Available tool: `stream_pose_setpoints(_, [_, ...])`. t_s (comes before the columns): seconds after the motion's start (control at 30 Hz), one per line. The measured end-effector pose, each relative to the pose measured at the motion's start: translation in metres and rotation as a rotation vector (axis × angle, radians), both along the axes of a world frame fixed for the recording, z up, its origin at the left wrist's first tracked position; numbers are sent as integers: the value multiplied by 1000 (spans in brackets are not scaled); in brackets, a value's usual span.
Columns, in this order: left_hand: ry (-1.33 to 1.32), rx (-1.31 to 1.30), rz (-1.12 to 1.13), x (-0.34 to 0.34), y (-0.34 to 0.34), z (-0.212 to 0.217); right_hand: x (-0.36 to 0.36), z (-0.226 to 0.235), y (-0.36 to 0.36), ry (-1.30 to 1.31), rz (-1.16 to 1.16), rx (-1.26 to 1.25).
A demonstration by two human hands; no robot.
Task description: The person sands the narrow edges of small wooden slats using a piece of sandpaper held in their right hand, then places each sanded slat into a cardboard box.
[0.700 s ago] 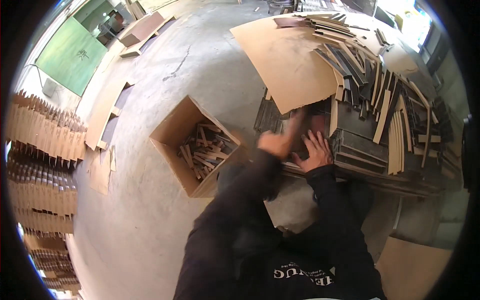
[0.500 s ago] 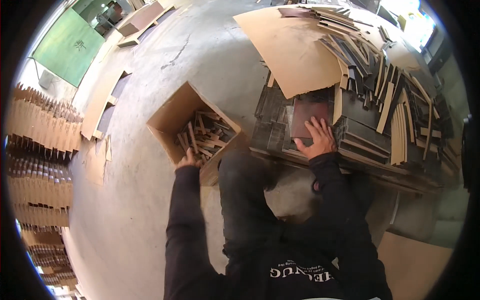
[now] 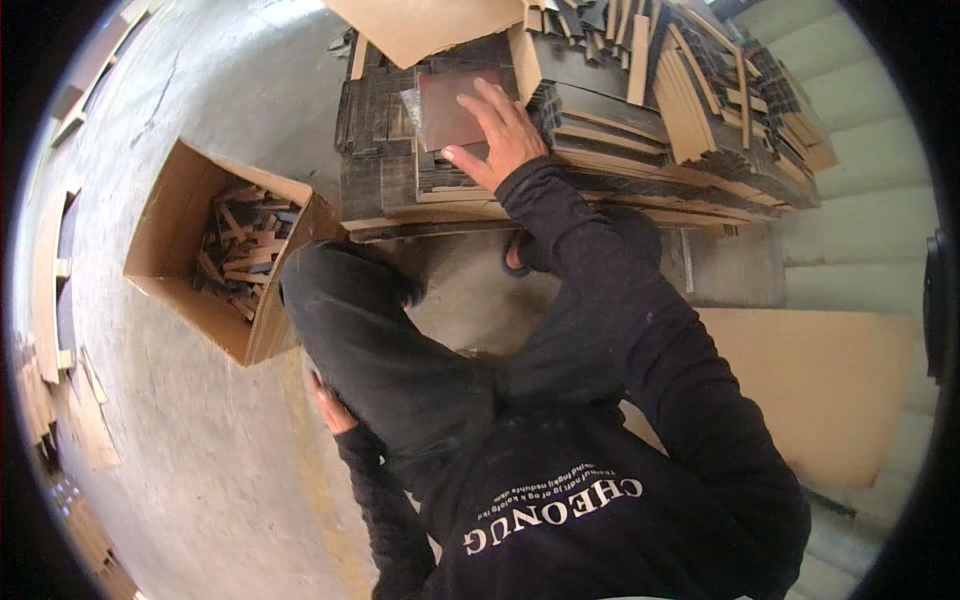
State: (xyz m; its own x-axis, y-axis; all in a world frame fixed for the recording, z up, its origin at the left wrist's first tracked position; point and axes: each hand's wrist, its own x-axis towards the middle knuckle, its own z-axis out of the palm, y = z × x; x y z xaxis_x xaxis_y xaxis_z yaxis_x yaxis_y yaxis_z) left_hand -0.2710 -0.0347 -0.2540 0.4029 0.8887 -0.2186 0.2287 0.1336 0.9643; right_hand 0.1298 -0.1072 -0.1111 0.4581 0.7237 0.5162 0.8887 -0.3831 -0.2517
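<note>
My right hand (image 3: 500, 132) lies with fingers spread on a smooth reddish-brown rectangular sheet (image 3: 455, 112), near its right edge. That sheet rests on dark stacked boards (image 3: 375, 160) with pale cut edges. A bit of clear plastic-like material shows at the sheet's left side. Low beside my left thigh is my left hand (image 3: 332, 405), partly hidden by the leg. Its visible fingers look stretched out, and nothing shows in them. Up from that hand stands an open cardboard box (image 3: 170, 235), with short wood-coloured and dark strips (image 3: 245, 245) jumbled inside.
Loose long strips (image 3: 685, 100) pile up on the right of the stack. A large tan board (image 3: 420, 25) covers its far side. Another tan board (image 3: 820, 390) lies at my right. Pallet-like pieces (image 3: 50, 290) and torn cardboard (image 3: 92, 420) are on the concrete floor at far left.
My left hand has come out of the cardboard box and back beside my thigh. My right hand stays on the reddish-brown sheet. The view has shifted, so the stack and box appear farther left.
</note>
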Motion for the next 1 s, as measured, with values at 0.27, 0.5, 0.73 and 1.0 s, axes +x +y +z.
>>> stream_pose_setpoints(0.27, [300,1024,-82,140,67,118,-111,18,-52,398,114,141])
stream_pose_setpoints(0.5, [312,939,-313,202,47,123,-209,-44,-144,876,198,-83])
stream_pose_setpoints(0.73, [71,884,-397,298,73,99,-200,-38,-136,790,191,1])
stream_pose_setpoints(1.0, [198,1058,-552,337,27,99,-168,-70,-142,1147,266,181])
